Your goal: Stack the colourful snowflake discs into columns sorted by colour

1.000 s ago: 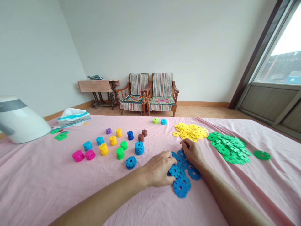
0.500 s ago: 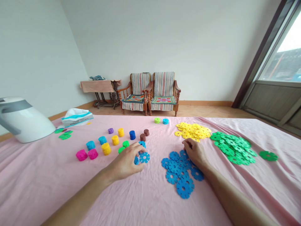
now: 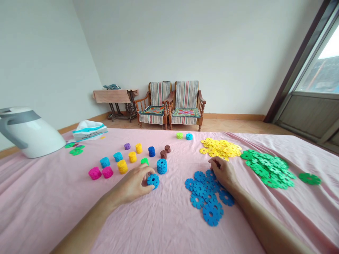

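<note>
My left hand [image 3: 136, 183] rests on the pink cloth with its fingers curled round a short stack of blue snowflake discs [image 3: 153, 180]. Just beyond it stands a taller blue disc stack [image 3: 161, 166]. My right hand [image 3: 224, 172] lies on the far edge of a loose pile of flat blue discs [image 3: 205, 192], fingers bent and pinching at one of them. Small stacks in pink [image 3: 94, 173], yellow [image 3: 122, 166], cyan [image 3: 105, 162] and green [image 3: 144, 161] stand to the left.
Loose yellow discs [image 3: 219, 147] and green discs [image 3: 267, 165] lie at the right. A white kettle [image 3: 29, 132] and a tissue pack [image 3: 89, 129] sit at the far left. Two striped wooden chairs [image 3: 171, 104] stand beyond the pink-covered table [image 3: 169, 225].
My left hand left the blue pile, carried a disc leftward and set it on the short blue stack. My right hand stayed on the pile.
</note>
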A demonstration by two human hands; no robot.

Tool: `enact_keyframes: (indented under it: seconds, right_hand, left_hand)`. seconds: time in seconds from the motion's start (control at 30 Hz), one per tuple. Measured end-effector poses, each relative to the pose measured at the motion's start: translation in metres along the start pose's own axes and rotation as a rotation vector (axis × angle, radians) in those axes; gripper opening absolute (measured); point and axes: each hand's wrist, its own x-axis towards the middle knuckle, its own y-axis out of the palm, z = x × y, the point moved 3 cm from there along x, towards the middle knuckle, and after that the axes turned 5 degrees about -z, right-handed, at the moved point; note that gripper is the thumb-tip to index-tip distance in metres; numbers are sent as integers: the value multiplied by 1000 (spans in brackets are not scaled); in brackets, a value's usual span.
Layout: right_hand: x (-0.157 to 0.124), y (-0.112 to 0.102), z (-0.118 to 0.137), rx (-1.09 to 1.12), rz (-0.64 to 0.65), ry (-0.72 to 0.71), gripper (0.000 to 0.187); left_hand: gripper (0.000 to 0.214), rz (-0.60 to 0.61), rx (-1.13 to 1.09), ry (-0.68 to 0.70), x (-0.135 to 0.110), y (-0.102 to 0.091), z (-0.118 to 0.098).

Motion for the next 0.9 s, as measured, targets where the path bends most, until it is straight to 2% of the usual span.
enact_keyframes:
  seconds: [0.67, 0.8, 0.9]
  right_hand:
    - [0, -1, 1, -5, -7, -11, 25]
    - [-1, -5, 9, -32, -10, -13, 26]
    - [-2, -11, 17, -75, -16, -21, 27]
  left_hand:
    - [25, 11, 18, 20, -3, -3, -1]
    - [26, -63, 23, 29, -3, -7, -17]
    - [23, -16, -37, 76, 0, 0, -40]
